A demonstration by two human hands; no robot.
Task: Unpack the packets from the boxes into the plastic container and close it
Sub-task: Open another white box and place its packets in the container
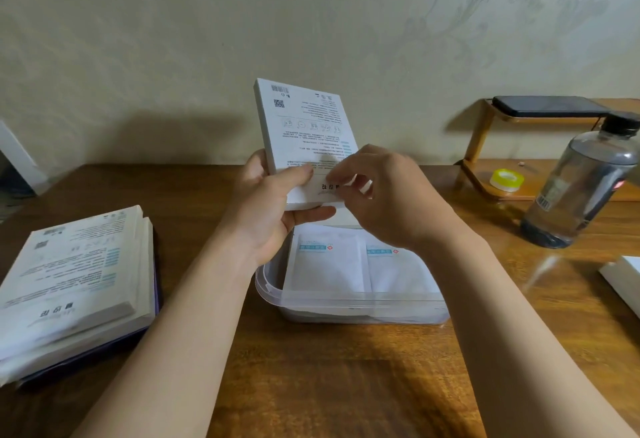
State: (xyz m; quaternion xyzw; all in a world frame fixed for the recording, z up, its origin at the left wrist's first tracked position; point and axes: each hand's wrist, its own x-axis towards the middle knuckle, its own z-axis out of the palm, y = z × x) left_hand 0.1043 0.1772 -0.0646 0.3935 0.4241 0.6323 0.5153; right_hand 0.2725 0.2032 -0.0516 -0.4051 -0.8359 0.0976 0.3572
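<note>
Left hand point(273, 209) grips, right hand point(391, 195) pinches a box point(304, 119) above the container point(346, 303) holding two packets point(329, 266).

Packets point(329, 264) lie in the container point(349, 306) on the bench point(329, 385), a box point(304, 119) above it; boxes point(76, 275) stack at nine o'clock, bottle point(581, 181) at two.

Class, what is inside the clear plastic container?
Two white packets lie side by side in the container. Anything beneath them is hidden, and the right hand covers its far end.
</note>
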